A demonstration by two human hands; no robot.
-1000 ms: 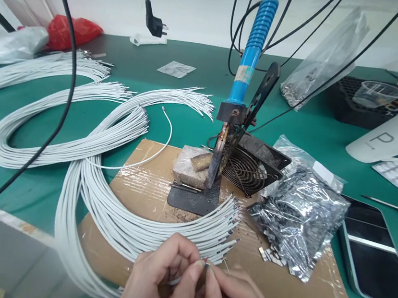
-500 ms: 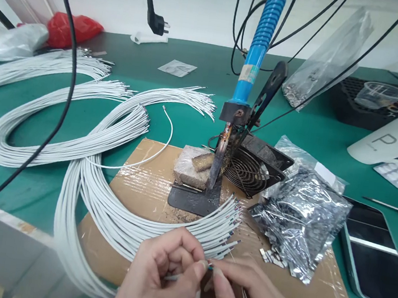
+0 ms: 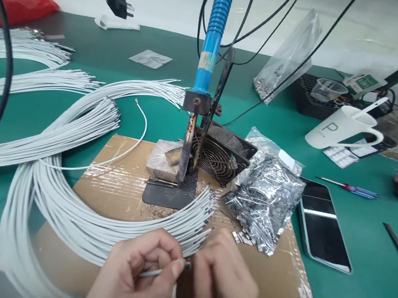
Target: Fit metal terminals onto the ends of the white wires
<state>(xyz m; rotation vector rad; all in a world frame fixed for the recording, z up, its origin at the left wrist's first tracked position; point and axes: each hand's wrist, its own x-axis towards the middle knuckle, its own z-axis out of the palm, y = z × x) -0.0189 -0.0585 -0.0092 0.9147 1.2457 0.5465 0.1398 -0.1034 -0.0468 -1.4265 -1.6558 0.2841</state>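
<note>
My left hand (image 3: 132, 276) pinches the stripped end of one thin white wire (image 3: 154, 273) between thumb and forefinger at the bottom of the view. My right hand (image 3: 222, 282) is closed beside it, fingertips meeting the wire's tip; what it holds is hidden. Both hands hover over a taped cardboard sheet (image 3: 115, 182). Just beyond them lies a curved bundle of white wires (image 3: 78, 216) with stripped ends. A blue-handled soldering iron (image 3: 206, 58) stands upright in a dark metal stand (image 3: 169, 196) behind the bundle.
A small black fan (image 3: 220, 156) sits right of the iron, next to a clear bag of small metal parts (image 3: 266, 196). A phone (image 3: 323, 227), a screwdriver (image 3: 350, 188) and a white mug (image 3: 339, 130) lie on the green mat at right. More white wire bundles (image 3: 43, 120) spread left.
The view has swung right, so everything sits further left in frame. My hands have stayed pinched together on the wire end, and my right hand now covers the tip more.
</note>
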